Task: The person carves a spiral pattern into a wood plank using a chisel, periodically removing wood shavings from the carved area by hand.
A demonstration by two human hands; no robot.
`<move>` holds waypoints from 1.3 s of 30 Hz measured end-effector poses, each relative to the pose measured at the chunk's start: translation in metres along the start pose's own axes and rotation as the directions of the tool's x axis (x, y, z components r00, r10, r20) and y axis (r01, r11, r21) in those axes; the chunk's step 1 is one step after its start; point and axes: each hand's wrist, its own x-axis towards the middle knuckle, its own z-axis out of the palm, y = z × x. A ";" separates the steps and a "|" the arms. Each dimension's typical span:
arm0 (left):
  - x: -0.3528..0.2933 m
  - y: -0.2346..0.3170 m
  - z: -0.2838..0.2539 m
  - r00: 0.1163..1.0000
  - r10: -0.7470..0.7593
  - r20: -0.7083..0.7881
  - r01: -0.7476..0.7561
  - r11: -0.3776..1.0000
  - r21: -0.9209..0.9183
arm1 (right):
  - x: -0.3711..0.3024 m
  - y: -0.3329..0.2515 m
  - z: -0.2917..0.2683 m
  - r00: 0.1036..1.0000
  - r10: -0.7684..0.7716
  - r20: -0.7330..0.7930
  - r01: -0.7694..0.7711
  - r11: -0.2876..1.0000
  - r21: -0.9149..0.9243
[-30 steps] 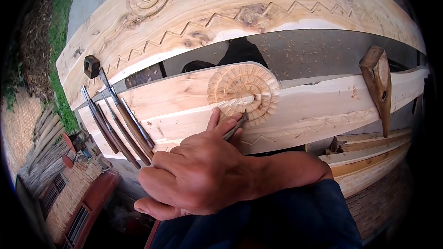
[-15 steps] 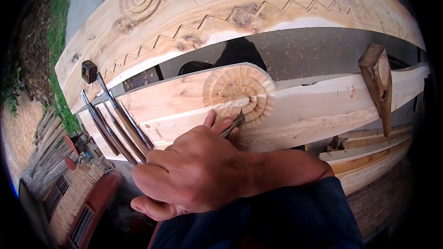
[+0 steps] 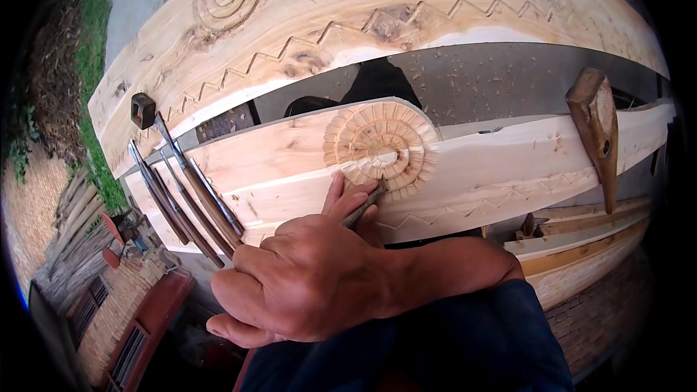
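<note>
A pale wooden board (image 3: pixel 290 138) carries a carved round rosette (image 3: pixel 382 151) of notched rings. My right hand (image 3: pixel 312 276), crossing from the lower right, is closed in a fist around a chisel's handle, which it hides. The chisel's grey metal blade (image 3: pixel 365 205) slants up to the rosette's lower inner rings, its tip on the wood. Fingers of my left hand (image 3: pixel 350 199) press around the blade close to the tip; the rest of that hand is hidden under the right. Left of both hands, several carving chisels (image 3: pixel 190 203) lie side by side across the board.
A wooden mallet (image 3: pixel 597 131) rests on the board's right end. Beyond lies a second board (image 3: pixel 327 14) with a zigzag groove and a spiral. A dark metal tool head (image 3: pixel 143 110) sits by the chisels. Shavings dot the grey surface (image 3: pixel 472 83) between the boards.
The boards and tools sit slightly further right in view. My right fist has tilted a little, and more of the blade shows. The chisel's tip stays at the rosette's lower rings.
</note>
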 end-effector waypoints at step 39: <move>-0.007 0.006 -0.004 0.999 0.046 -0.022 -0.045 0.997 0.055 | -0.002 0.013 0.011 1.000 0.023 -0.005 -0.023 1.000 -0.013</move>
